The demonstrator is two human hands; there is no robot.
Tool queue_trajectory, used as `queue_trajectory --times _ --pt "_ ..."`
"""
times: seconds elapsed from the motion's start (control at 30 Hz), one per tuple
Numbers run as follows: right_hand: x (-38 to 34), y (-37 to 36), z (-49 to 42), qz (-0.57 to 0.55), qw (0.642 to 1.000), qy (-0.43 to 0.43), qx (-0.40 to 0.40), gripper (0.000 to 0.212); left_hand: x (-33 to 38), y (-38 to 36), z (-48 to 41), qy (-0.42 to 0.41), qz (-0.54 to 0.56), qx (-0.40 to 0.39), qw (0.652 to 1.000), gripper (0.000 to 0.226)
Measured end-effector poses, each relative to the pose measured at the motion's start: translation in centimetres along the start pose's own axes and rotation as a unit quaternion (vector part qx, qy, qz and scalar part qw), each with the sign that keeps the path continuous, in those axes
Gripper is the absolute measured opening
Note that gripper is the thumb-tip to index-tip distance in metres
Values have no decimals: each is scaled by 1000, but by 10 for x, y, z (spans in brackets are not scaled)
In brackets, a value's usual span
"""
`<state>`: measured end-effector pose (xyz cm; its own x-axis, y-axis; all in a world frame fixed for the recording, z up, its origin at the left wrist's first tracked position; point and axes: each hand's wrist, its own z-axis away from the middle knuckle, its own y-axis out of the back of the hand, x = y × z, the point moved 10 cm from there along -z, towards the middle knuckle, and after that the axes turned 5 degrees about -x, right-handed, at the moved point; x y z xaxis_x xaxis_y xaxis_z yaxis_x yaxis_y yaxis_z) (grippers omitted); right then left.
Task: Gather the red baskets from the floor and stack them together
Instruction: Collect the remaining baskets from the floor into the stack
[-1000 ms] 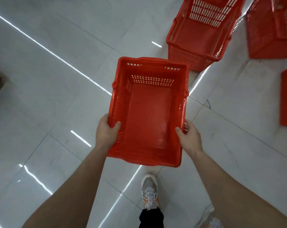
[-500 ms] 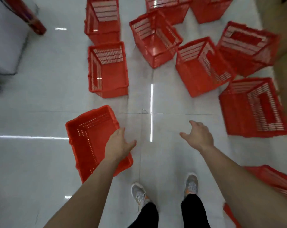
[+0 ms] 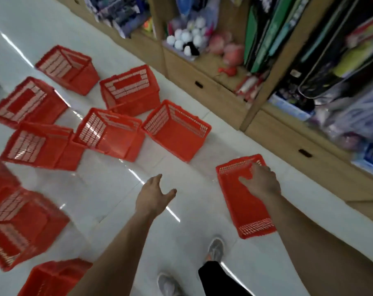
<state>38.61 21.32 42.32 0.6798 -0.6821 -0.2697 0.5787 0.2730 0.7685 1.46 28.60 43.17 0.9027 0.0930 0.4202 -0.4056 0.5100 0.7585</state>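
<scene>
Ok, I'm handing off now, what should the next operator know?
Left hand: open, empty, above the floor.
Right hand: open, spread over the far end of the nearest basket by the shelves; no grip yet.
Other red baskets lie scattered on the floor to the left, some seemingly tipped.
Done: no stack in view. Left: gather and nest all.

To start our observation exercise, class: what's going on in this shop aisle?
Red baskets lie scattered over the pale tiled floor beside wooden shelves. A person's right hand reaches over the nearest basket, fingers spread at its far end; whether it touches is unclear. The left hand hangs open, holding nothing. No basket is being carried at this moment.
</scene>
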Motion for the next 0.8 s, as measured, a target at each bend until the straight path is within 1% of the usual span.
queue_trajectory --times 0.1,0.2,0.33,0.43,0.5,0.57,0.63,0.7,0.77,0.8 --pt "94 6 -21 -60 995 -74 -3 83 76 -54 -34 -39 -25 -44 998 84" --pt "185 -18 -39 -123 982 -145 -1 78 127 -123 -74 -69 -73 -92 991 86" --pt "301 -95 -55 -194 954 -228 -18 75 167 -218 -134 -102 -144 -140 974 88" --pt "369 -176 -68 -238 923 -299 -32 87 189 -290 -187 -137 -183 -158 961 88" --pt "397 -233 -81 -268 904 -331 -31 94 199 -336 -224 -163 -194 -166 953 89" --pt "413 -286 -99 -296 889 -349 -23 97 204 -379 -264 -179 -208 -167 947 93" --pt "417 -329 -122 -331 877 -349 -1 87 203 -415 -305 -182 -220 -157 945 96" --pt "419 -361 -144 -381 853 -353 43 76 201 -445 -345 -198 -227 -129 945 94" --pt "424 -381 -154 -436 806 -383 117 75 195 -468 -381 -192 -226 -96 950 90" --pt "429 -387 -155 -447 789 -393 155 75 190 -477 -395 -181 -221 -85 955 84"
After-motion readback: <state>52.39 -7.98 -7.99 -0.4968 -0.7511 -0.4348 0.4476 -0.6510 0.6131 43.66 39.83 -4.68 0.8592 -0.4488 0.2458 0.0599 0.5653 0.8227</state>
